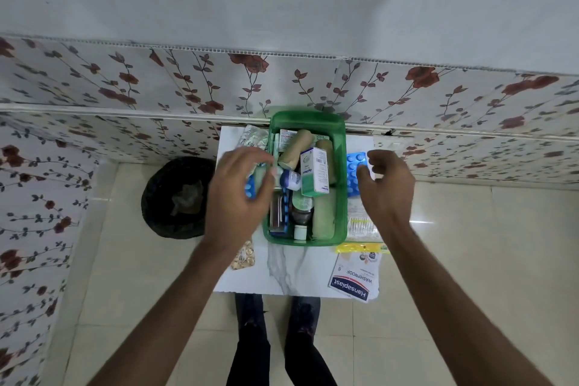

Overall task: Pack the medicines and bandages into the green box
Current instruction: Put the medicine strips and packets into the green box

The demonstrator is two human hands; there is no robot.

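The green box [341, 172] stands on a small white marble-patterned table [291, 269], filled with tan bandage rolls [296, 143], a white-green medicine carton [314, 175], small bottles and strips. My left hand [238, 194] hovers at the box's left rim, fingers curled on a blue pill strip [249, 189]. My right hand [383, 185] is right of the box, fingers apart above another blue blister strip [355, 163]. A silver blister strip [252, 136] lies left of the box. A Hansaplast plaster pack [354, 283] lies at the table's right front.
A black bin [177, 197] stands on the tiled floor left of the table. A yellow-topped packet [362, 247] and a strip of tan pills [242, 257] lie on the table. The flower-patterned wall is just behind the box. My legs show below the table.
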